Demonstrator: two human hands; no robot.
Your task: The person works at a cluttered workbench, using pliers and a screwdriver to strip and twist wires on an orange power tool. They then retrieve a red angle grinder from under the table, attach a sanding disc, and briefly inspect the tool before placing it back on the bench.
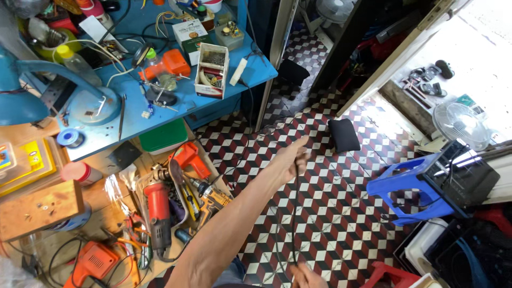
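Observation:
My left arm reaches out over the tiled floor, and my left hand is closed around a thin black cable. From that hand the cable hangs straight down to my right hand, which grips its lower part at the bottom edge of the view. Only the top of my right hand shows. Beyond my left hand, a thin black line seems to run on towards the blue workbench, but I cannot follow it clearly.
The blue workbench at upper left is crowded with boxes, bottles and wires. Below it lie a red angle grinder, a drill and orange tools. A blue plastic stool lies tipped at right, with a black cushion and a fan beyond.

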